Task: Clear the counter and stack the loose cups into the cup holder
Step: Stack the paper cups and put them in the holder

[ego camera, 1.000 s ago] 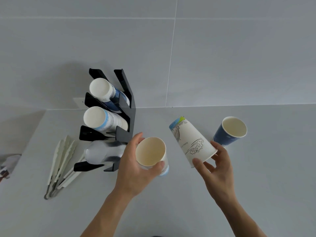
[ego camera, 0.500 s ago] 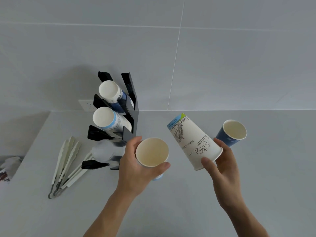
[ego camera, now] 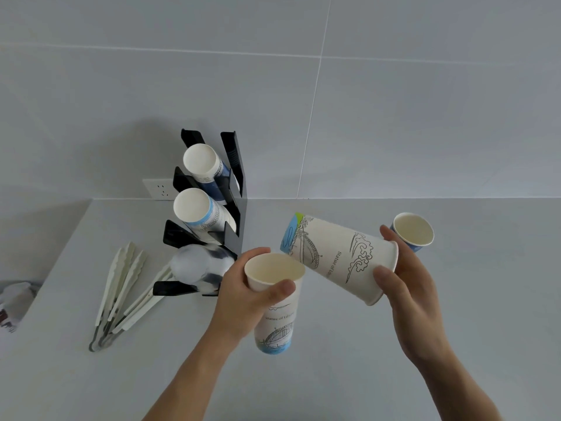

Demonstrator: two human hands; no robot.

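Note:
My left hand (ego camera: 243,299) grips a tall white paper cup (ego camera: 274,305) upright by its rim, lifted over the counter. My right hand (ego camera: 409,287) holds a second white printed cup (ego camera: 337,253) tipped on its side, its bottom pointing left toward the first cup's mouth and close above it. A small blue cup (ego camera: 414,230) stands on the counter behind my right hand. The black cup holder (ego camera: 233,183) stands at the left, with two stacks of cups lying in its upper slots and clear lids in the lowest slot.
White plastic tongs (ego camera: 121,293) lie on the counter left of the holder. A wall socket (ego camera: 159,189) sits behind the holder. Some crumpled wrapping (ego camera: 13,302) lies at the far left edge. The tiled wall runs along the back.
Both cups have been raised. The right-hand cup has tipped further onto its side and moved nearer the left-hand cup's mouth. The view has shifted slightly.

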